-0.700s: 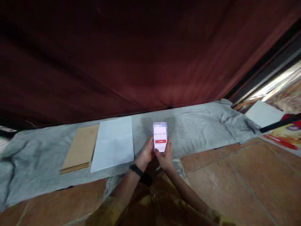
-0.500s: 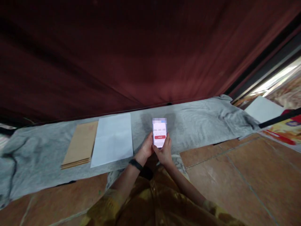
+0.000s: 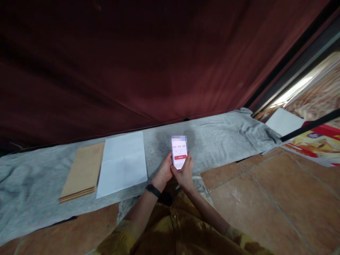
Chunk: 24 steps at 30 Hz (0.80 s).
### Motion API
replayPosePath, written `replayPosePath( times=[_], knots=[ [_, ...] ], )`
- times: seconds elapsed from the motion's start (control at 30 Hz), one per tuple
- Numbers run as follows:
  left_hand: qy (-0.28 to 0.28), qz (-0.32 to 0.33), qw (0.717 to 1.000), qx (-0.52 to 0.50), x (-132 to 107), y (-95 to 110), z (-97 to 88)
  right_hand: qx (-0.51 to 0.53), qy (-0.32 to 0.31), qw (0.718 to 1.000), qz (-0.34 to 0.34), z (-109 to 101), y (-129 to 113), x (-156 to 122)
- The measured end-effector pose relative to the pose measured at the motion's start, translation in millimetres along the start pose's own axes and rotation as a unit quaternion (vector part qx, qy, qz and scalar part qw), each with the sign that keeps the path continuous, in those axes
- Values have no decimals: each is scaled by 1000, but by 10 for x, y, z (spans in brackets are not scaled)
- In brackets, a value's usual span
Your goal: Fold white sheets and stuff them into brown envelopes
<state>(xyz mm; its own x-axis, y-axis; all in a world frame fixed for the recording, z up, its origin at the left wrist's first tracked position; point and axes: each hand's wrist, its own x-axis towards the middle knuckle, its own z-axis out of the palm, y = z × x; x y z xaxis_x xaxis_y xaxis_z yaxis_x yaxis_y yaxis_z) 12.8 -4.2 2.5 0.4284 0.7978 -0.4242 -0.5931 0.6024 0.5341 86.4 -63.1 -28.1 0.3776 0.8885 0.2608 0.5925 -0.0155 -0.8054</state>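
Note:
A smartphone (image 3: 179, 152) with a lit screen is held upright between both hands, in the middle of the head view. Its screen shows a timer at 00:00:00 and a red button; the top strip is blurred out. My left hand (image 3: 165, 169) is closed round the phone's left edge, a dark band on that wrist. On the lower right side, my right hand (image 3: 185, 174) grips the phone, its thumb near the bottom edge. To the left, white paper (image 3: 122, 164) lies beside a stack of brown envelopes or folded cardboard (image 3: 82, 170).
A grey cloth (image 3: 217, 136) covers the long low surface under the papers. Behind it hangs a dark red curtain (image 3: 159, 71). At the right are a dark frame bar (image 3: 313, 124), a white sheet (image 3: 284, 122) and a colourful printed package (image 3: 316, 143). Brown floor tiles (image 3: 252, 198) lie in front.
The view has turned slightly, so the papers sit further left and lower, and more of the printed package shows at the right. Both hands keep hold of the smartphone.

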Motion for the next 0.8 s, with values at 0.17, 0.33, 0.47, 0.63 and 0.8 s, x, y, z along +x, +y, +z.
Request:
replayPosePath(
  times=[0.17,0.33,0.47,0.63,0.8],
  knots=[
    [17,3,1000,21,111,26,125,-1,27,1000,-13,-36,56,204],
    [79,52,990,102,62,141,-1,-34,41,998,-39,-170,247,526],
    [82,160,953,245,-202,197,-356,-74,66,994,-45,-284,427,759],
    [98,270,783,552,-500,100,-853,-87,85,992,-36,-300,572,931],
    [70,318,677,660,-633,-11,-1056,-88,88,992,-13,-232,649,937]
  ],
)
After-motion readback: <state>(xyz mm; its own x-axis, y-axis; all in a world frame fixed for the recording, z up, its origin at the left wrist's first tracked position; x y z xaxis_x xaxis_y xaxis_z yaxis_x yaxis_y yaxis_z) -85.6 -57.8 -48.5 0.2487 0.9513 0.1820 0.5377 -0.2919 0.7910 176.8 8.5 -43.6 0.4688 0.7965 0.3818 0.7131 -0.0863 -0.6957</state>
